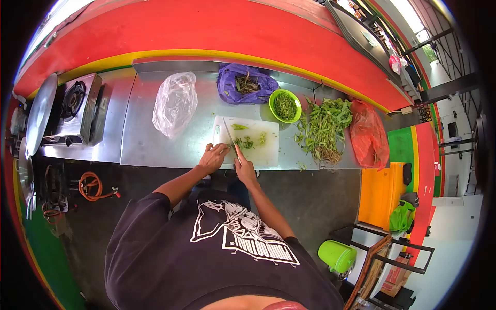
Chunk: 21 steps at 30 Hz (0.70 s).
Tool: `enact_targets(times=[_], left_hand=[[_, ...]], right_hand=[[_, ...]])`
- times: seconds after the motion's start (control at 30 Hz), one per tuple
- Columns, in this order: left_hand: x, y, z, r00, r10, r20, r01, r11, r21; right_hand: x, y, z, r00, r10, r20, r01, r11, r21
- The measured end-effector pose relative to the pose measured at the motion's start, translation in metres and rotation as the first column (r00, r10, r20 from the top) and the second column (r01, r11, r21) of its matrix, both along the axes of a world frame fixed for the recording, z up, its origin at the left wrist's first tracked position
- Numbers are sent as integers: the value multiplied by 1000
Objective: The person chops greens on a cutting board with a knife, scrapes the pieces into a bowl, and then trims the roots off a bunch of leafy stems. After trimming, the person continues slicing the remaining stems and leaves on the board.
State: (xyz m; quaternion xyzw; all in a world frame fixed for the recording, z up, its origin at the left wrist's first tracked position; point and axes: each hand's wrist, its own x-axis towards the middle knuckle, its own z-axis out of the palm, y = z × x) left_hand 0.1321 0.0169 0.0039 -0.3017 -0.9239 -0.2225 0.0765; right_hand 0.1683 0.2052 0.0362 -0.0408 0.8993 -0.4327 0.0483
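Note:
My right hand grips a knife, its blade pointing away from me over the white cutting board. Just left of the blade, my left hand is closed at the board's near left edge, its fingers curled; what they hold, if anything, is hidden. Small heaps of chopped greens lie right of the blade, with a short bunch of cut stems farther back. Behind the board stands a lime-green bowl filled with leaves. Leafy greens with roots are piled on the counter to the right.
A purple bag containing stems sits behind the board. On the left are a clear plastic bag and a gas stove. A red plastic bag rests at the counter's right end. A red wall borders the back.

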Motion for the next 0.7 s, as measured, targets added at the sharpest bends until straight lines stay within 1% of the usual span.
enact_targets(times=[0.03, 0.1, 0.2, 0.23, 0.3, 0.33, 0.4, 0.5, 0.53, 0.57, 0.63, 0.7], left_hand=[[0, 0, 0, 1000, 2, -22, -2, 1000, 21], [-2, -2, -2, 1000, -7, -19, 7, 1000, 10], [-4, -4, -2, 998, -31, -45, 31, 1000, -1], [-3, -5, -2, 998, -31, -48, 31, 999, 13], [-2, -4, -4, 998, -34, -45, 34, 999, 6], [-2, -4, -7, 998, -24, -57, 25, 1000, 19], [-1, -4, -7, 998, -15, -64, 17, 999, 31], [3, -2, -5, 998, -10, -61, 11, 1000, 27], [4, -2, -5, 998, -11, -54, 12, 1000, 20], [5, -3, -4, 999, -10, -47, 10, 1000, 10], [8, -4, -3, 997, -13, -73, 11, 1000, -21], [8, -9, -4, 995, -30, -90, 25, 998, -55]], right_hand=[[4, 2, 3, 1000, 12, 16, -11, 999, -30], [11, 3, 1, 1000, 13, -15, -14, 999, -30], [18, 2, -3, 999, 26, -41, -26, 1000, 5], [19, 4, 1, 990, 11, 140, -10, 1000, -12], [21, 2, 0, 996, 11, 84, -12, 1000, 14], [21, 1, -3, 996, 11, 84, -12, 1000, 14], [18, -1, -6, 1000, 12, -16, -11, 996, 83], [5, -5, -8, 999, 29, 45, -37, 980, 196], [1, -9, -10, 995, 44, -93, -26, 981, 194], [-2, -9, -12, 994, 48, -96, -29, 981, 192], [-7, -14, -1, 997, 5, 79, -18, 985, 170], [-1, -12, 7, 997, 13, 70, -19, 997, 81]])
